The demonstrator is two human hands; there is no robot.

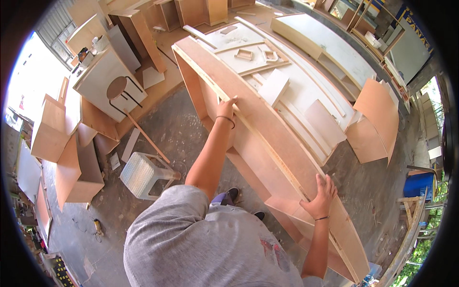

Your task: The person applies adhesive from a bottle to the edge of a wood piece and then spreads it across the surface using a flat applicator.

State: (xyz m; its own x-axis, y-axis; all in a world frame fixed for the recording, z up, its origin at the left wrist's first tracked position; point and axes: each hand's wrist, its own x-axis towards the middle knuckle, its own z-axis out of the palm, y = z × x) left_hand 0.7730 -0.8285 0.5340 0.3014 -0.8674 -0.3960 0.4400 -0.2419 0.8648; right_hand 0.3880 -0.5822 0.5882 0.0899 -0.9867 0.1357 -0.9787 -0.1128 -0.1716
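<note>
A long, open-fronted wooden cabinet (259, 134) stands right before me, slanting from the upper middle to the lower right. Near its far end, my left hand (225, 108) grips the front edge, with part of the fingers hidden inside. My right hand (320, 197) clasps the same cabinet nearer its lower right end, thumb on the edge strip and fingers spread over the top panel. Inside the cabinet, a divider (289, 210) shows below my right hand. Behind it is a white-topped worktable (330, 103) bearing wood strips, small frames and a white block (274, 87).
A pale plastic stool (143, 174) stands on the floor to my left, with a wooden stick (146, 136) beside it. Several unfinished cabinets (79, 174) crowd the left. A curved wooden panel piece (375, 122) and a blue drum (417, 185) are at the right. A corded tool (98, 226) lies lower left.
</note>
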